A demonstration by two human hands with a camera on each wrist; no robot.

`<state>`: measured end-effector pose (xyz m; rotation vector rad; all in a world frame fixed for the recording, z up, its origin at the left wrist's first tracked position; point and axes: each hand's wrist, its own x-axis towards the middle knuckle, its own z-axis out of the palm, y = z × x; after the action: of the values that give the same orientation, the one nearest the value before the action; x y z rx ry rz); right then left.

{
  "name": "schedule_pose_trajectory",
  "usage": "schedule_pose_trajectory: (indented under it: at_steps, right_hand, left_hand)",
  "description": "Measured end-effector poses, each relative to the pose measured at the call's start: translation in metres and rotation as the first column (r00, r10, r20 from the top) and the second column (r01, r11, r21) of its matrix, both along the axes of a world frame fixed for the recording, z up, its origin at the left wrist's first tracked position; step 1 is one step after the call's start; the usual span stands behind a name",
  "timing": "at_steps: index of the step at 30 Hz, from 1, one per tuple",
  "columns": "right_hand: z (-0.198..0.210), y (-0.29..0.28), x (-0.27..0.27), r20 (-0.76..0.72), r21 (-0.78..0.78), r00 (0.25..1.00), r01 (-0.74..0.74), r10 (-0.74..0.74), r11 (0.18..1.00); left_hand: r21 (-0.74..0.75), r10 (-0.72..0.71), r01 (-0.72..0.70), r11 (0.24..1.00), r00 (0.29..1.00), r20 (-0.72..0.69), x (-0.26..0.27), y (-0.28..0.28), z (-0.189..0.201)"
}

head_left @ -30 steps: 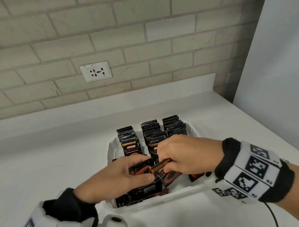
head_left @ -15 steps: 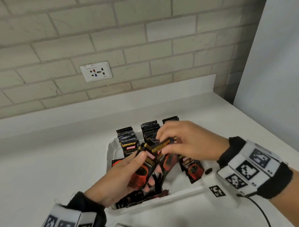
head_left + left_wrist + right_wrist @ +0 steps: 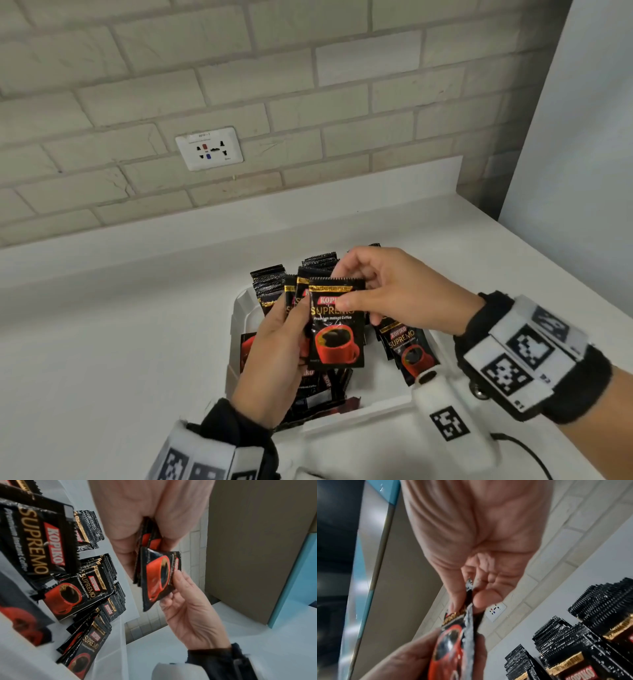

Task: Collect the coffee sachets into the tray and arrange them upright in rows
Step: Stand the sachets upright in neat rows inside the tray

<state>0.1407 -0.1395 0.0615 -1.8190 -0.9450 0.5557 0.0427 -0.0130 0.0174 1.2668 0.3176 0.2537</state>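
A small stack of black coffee sachets (image 3: 335, 325) with a red cup print stands upright above the white tray (image 3: 370, 411). My left hand (image 3: 277, 356) grips the stack from the left side. My right hand (image 3: 394, 291) pinches the front sachet (image 3: 467, 615) at its top right corner between thumb and forefinger. In the left wrist view the held sachets (image 3: 157, 574) sit between both hands. Rows of upright sachets (image 3: 270, 284) fill the tray's far end, and loose sachets (image 3: 407, 346) lean or lie in its near part.
The tray sits on a white counter (image 3: 120, 342) against a brick wall with a wall socket (image 3: 209, 148). A grey panel (image 3: 582, 137) rises at the right. A white wrist-camera unit (image 3: 445, 421) and its cable cover the tray's near right corner.
Both hands rose from low inside the tray. The sachets in them turned from tilted to upright, front face toward me, and the right hand shifted to the top right corner.
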Motion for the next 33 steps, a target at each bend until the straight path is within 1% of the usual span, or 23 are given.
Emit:
schedule_pose_trajectory:
  at_steps: [2, 5, 9, 11, 13, 15, 16, 18, 20, 23, 26, 27, 28, 30, 31, 33]
  right_hand:
    - [-0.001, 0.003, 0.0, 0.038, 0.029, 0.996, 0.082, -0.083, 0.996]
    - [-0.006, 0.006, 0.001, 0.082, 0.048, 0.985, 0.147, -0.151, 0.988]
    - [-0.009, 0.007, 0.002, 0.085, 0.041, 0.977, 0.19, -0.193, 0.981]
    - [-0.008, 0.009, 0.002, 0.089, 0.065, 0.974, 0.203, -0.209, 0.977]
    - [-0.005, 0.011, 0.001, 0.112, 0.082, 0.972, 0.2, -0.209, 0.976]
    - [-0.001, 0.014, -0.001, 0.155, 0.079, 0.968, 0.186, -0.197, 0.979]
    - [0.002, 0.014, -0.001, 0.201, 0.07, 0.961, 0.178, -0.188, 0.982]
    - [0.009, 0.012, 0.001, 0.345, 0.02, 0.926, 0.156, -0.153, 0.988]
    - [0.02, 0.012, 0.006, 0.466, -0.045, 0.882, 0.098, -0.066, 0.994]
    - [0.035, 0.017, 0.011, 0.578, -0.122, 0.813, -0.003, 0.073, 0.993]
    - [0.042, 0.025, 0.016, 0.661, -0.231, 0.741, 0.047, 0.122, 0.972]
    - [0.042, 0.026, 0.019, 0.663, -0.262, 0.737, 0.067, 0.129, 0.963]
    - [0.041, 0.026, 0.022, 0.651, -0.29, 0.748, 0.083, 0.133, 0.953]
    - [0.035, 0.025, 0.03, 0.59, -0.365, 0.795, 0.107, 0.141, 0.925]
    - [0.029, 0.024, 0.033, 0.553, -0.414, 0.819, 0.109, 0.154, 0.904]
    - [0.014, 0.023, 0.037, 0.507, -0.522, 0.838, 0.111, 0.203, 0.846]
  left_hand:
    - [0.035, 0.027, -0.028, 0.999, 0.999, 0.034, 0.0, -0.001, -0.001]
    - [0.073, 0.097, -0.104, 0.992, 0.992, 0.083, -0.001, 0.001, -0.003]
    - [0.142, 0.077, -0.092, 0.986, 0.991, 0.111, -0.004, 0.001, 0.001]
    - [0.227, 0.024, -0.049, 0.973, 0.993, 0.112, -0.004, -0.002, 0.004]
    - [0.367, -0.045, 0.004, 0.93, 0.994, 0.103, -0.003, -0.005, 0.006]
    - [0.441, -0.026, -0.019, 0.897, 0.995, 0.097, 0.001, -0.004, 0.006]
    - [0.456, -0.01, -0.037, 0.889, 0.995, 0.101, 0.003, -0.003, 0.007]
    - [0.472, -0.009, -0.046, 0.88, 0.993, 0.114, 0.006, 0.0, 0.013]
    - [0.507, -0.011, -0.062, 0.86, 0.99, 0.14, 0.011, 0.005, 0.021]
    - [0.562, -0.028, -0.06, 0.825, 0.989, 0.146, 0.02, 0.012, 0.029]
    - [0.578, -0.071, 0.0, 0.816, 0.992, 0.1, 0.026, 0.017, 0.038]
    - [0.596, -0.082, 0.023, 0.802, 0.994, 0.073, 0.027, 0.022, 0.041]
    - [0.642, -0.076, 0.038, 0.766, 0.997, 0.032, 0.027, 0.029, 0.047]
    - [0.737, -0.022, 0.046, 0.674, 0.999, -0.042, 0.023, 0.049, 0.059]
    - [0.755, -0.003, 0.05, 0.654, 0.998, -0.063, 0.02, 0.059, 0.065]
    - [0.755, 0.001, 0.079, 0.651, 0.994, -0.105, 0.01, 0.077, 0.072]
